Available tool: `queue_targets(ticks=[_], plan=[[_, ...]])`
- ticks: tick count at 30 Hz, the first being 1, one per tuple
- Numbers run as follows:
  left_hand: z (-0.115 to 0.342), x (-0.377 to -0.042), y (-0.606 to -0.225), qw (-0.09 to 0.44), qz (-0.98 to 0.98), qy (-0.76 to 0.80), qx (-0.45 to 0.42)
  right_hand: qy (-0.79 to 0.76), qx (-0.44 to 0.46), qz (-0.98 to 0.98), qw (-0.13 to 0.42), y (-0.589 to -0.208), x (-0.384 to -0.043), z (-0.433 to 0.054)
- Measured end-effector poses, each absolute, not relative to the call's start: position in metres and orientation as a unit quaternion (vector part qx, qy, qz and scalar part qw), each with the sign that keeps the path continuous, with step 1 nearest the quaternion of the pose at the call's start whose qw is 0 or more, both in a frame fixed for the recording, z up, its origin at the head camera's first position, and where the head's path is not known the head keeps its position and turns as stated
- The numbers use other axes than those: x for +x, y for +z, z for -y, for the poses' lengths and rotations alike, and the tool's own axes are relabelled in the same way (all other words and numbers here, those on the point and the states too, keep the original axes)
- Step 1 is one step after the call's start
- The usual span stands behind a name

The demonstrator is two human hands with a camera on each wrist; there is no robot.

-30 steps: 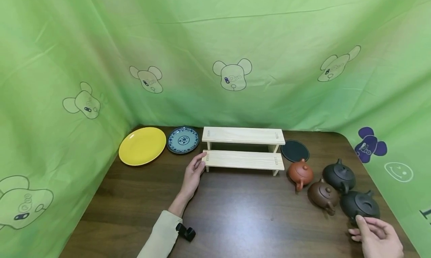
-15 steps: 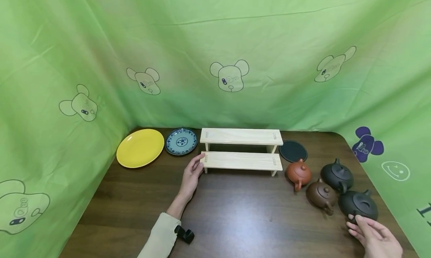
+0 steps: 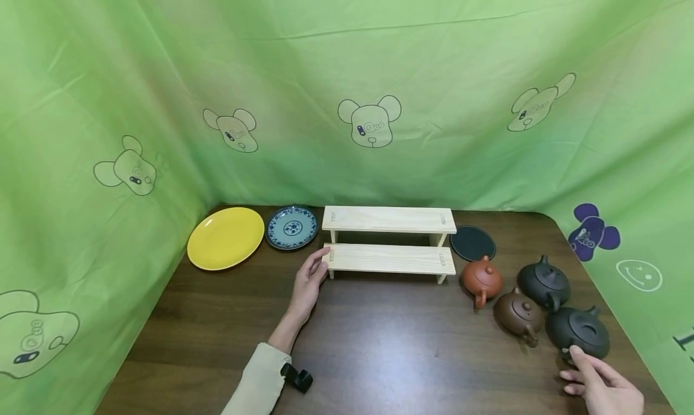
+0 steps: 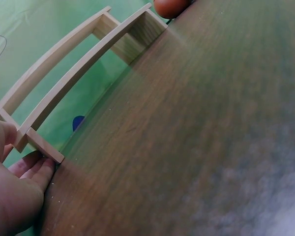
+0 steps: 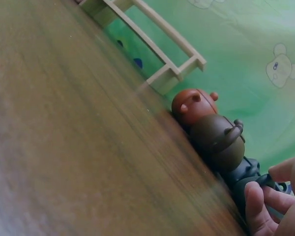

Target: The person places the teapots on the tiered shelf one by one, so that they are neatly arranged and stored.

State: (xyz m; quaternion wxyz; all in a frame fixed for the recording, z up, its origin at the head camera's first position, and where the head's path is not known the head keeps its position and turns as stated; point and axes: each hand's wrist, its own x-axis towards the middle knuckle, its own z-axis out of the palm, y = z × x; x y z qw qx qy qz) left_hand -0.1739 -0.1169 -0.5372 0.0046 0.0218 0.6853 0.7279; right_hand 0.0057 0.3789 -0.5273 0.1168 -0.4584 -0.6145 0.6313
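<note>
My left hand (image 3: 309, 282) holds the left end of the lower tier of a pale two-tier wooden stand (image 3: 390, 258). In the left wrist view the thumb lies at the board's end and the other fingers (image 4: 37, 172) are against the leg. At the right, my right hand (image 3: 604, 379) pinches the handle of the nearest black teapot (image 3: 579, 330), which stands on the table. Beside it are a brown teapot (image 3: 517, 314), a second black teapot (image 3: 544, 280) and an orange-red teapot (image 3: 481, 279). In the right wrist view, fingers (image 5: 255, 199) partly cover the black teapot.
Left of the stand lie a yellow plate (image 3: 225, 239) and a blue patterned plate (image 3: 293, 228). A dark round plate (image 3: 473, 243) lies right of it, behind the orange-red teapot. Green printed cloth (image 3: 303, 59) walls the brown wooden table (image 3: 401, 355) at the back and sides.
The right hand's fingers have shifted slightly at the black teapot's handle. My left hand keeps its place on the stand. The whole head view has moved a little.
</note>
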Motion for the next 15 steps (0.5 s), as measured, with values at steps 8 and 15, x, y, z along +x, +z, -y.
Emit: queue_targets(ticks=[8, 15], plan=[[0.117, -0.173, -0.537, 0.006, -0.69, 0.723, 0.024, 0.643, -0.386, 0.659, 0.065, -0.532, 0.008, -0.385], [0.12, -0.173, -0.546, -0.031, -0.686, 0.724, 0.071, 0.676, -0.287, 0.679, -0.004, -0.535, 0.012, -0.399]])
